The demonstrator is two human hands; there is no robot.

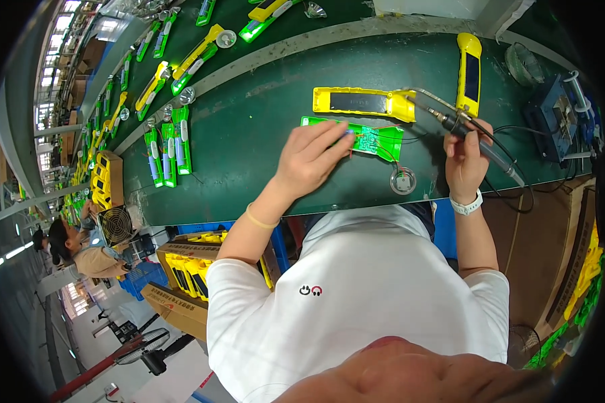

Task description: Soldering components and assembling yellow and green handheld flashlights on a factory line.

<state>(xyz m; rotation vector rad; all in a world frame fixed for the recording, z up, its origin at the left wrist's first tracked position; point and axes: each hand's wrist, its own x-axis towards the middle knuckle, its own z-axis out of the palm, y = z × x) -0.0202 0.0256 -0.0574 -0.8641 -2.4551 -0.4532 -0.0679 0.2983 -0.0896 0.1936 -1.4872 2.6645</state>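
Note:
My left hand [314, 156] lies over the left part of a green plastic housing [392, 150], its curled fingers holding it against the bench. A small green circuit board [367, 140] shows in the housing, with thin red and black wires; one runs to a round clear lamp reflector [402, 181] near the bench edge. My right hand [466, 161] grips a soldering iron [503, 165], which points up and left, away from the board. Just beyond the green housing lies a yellow housing [323, 101] with a dark panel. What lies under my left palm is hidden.
Another yellow housing [469, 50] lies far right, near a clear spool [524, 66] and a blue bench device [546, 115]. Several green lamp assemblies [169, 151] sit left, below a raised strip [249, 60]. A carton of yellow parts [189, 277] stands beside me. A co-worker [94, 260] sits further left.

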